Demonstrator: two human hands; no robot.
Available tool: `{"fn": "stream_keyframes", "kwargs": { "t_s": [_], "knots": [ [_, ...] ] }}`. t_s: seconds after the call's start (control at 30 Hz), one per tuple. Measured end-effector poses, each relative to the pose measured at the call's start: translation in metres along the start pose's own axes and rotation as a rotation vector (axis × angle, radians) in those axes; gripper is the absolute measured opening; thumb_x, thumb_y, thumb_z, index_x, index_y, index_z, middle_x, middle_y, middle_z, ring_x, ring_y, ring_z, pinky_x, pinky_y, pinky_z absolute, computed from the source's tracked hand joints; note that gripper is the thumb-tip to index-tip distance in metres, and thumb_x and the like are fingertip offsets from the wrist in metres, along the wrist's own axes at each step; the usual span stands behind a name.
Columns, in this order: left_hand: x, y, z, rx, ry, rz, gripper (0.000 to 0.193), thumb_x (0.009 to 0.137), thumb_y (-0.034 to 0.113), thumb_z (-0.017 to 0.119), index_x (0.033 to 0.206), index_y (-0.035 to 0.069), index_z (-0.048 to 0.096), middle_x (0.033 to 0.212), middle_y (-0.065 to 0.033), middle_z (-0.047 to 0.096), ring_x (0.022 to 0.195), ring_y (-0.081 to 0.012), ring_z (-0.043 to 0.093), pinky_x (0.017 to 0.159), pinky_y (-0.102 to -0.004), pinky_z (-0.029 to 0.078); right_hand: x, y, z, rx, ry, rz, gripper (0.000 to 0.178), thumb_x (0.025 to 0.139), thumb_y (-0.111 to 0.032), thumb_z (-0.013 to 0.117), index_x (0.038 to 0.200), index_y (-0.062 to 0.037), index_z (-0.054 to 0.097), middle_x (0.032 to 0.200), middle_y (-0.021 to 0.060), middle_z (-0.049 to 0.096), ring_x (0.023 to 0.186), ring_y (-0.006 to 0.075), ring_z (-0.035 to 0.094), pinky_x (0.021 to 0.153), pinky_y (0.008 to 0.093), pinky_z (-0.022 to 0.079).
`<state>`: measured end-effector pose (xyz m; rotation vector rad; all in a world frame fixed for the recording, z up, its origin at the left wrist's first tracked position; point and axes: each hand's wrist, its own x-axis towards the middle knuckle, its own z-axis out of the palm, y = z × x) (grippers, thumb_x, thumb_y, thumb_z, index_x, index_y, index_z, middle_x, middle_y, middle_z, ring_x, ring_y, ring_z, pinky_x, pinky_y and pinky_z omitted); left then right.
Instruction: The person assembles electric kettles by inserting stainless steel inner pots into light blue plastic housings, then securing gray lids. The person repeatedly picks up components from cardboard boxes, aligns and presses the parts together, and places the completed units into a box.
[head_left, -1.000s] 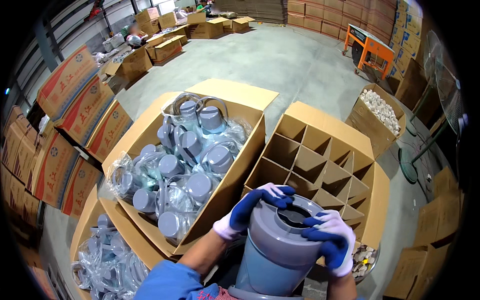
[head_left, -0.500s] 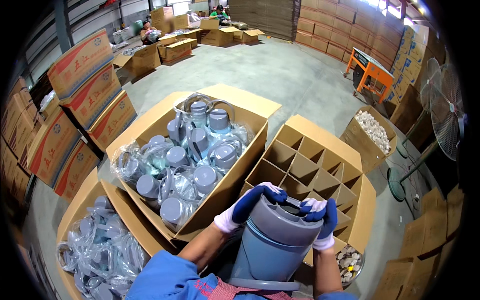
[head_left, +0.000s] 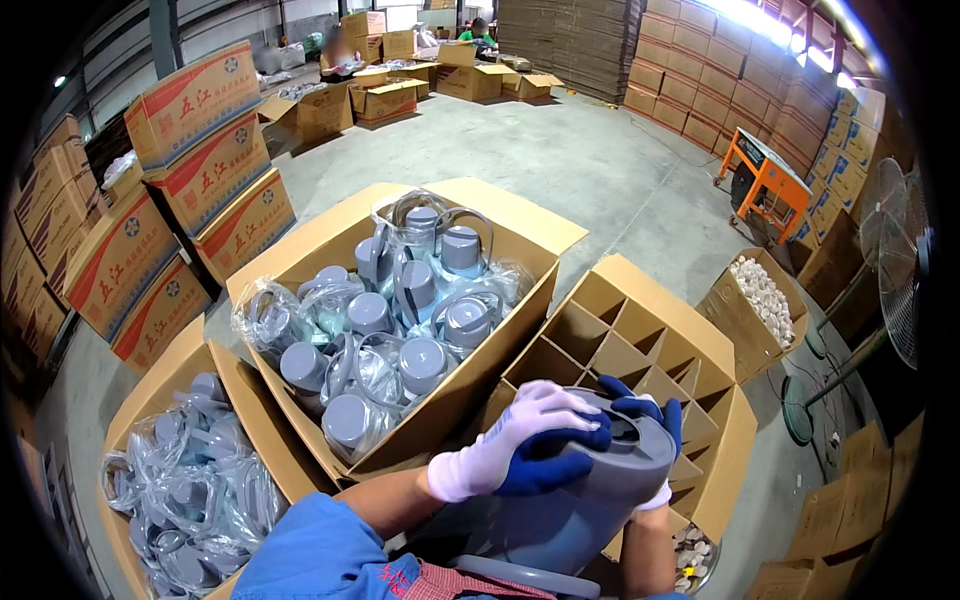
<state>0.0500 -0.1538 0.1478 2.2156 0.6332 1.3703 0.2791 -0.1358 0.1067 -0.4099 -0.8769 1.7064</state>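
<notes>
In front of my chest stands a large blue-grey thermos flask casing (head_left: 555, 528), leaning slightly to the right, with a grey end at the top and a ring at the bottom. My left hand (head_left: 540, 440), in a white and blue glove, lies over the left of the grey end, its fingers bent towards the dark recess there. At the far right side of the same end, my right hand (head_left: 655, 412) grips the rim with bent fingers; the casing partly hides it. A divided carton (head_left: 735, 450) stands just beyond, its visible compartments bare.
An open carton (head_left: 500, 365) of bagged grey-capped flask parts is ahead left, another (head_left: 225, 375) nearer left. White pieces fill a box (head_left: 722, 312) on the right. Standing fans (head_left: 797, 410), an orange-framed machine (head_left: 768, 190) and stacked cartons (head_left: 205, 170) surround the floor. Two people work far off.
My left hand has shifted from the rim's left edge onto the top, turning its white back upward. The right hand has slid round the rim. The casing tilts more to the right.
</notes>
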Motion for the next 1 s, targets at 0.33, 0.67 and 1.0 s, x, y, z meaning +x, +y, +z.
{"fn": "stream_keyframes", "kwargs": {
  "t_s": [0.33,0.67,1.0],
  "knots": [
    [0.002,-0.001,0.002,-0.072,-0.041,-0.018,0.030,0.088,0.026,0.073,0.112,0.007,0.071,0.119,-0.0122,0.069,0.115,-0.0308,0.061,0.102,-0.0400,0.041,-0.008,0.006,-0.002,0.011,0.027,-0.041,0.074,0.106,-0.057,0.023,0.110,0.0059,0.064,0.143,0.0290,0.050,0.126,0.0414,0.053,0.113,0.0520,0.039],
    [-0.006,-0.112,0.079,-1.717,-0.045,-0.303,0.047,0.108,0.034,0.038,0.098,0.002,0.071,0.109,-0.0177,0.067,0.127,-0.0315,0.053,0.120,-0.0492,0.027,-0.047,-0.031,0.049,-1.260,0.023,-0.604,0.042,0.103,-0.038,0.050,0.098,-0.0033,0.071,0.099,0.0145,0.073,0.098,0.0339,0.066,0.098,0.0476,0.048],
    [-0.032,-0.044,0.033,-1.139,0.158,-0.515,0.057,0.109,0.043,0.028,0.107,0.001,0.065,0.122,-0.0165,0.064,0.133,-0.0388,0.048,0.124,-0.0554,0.017,-0.036,-0.005,0.012,-0.719,-0.050,-0.569,0.015,0.087,-0.018,0.066,0.086,-0.0044,0.074,0.098,0.0179,0.074,0.094,0.0329,0.069,0.104,0.0528,0.045]
  ]
}}
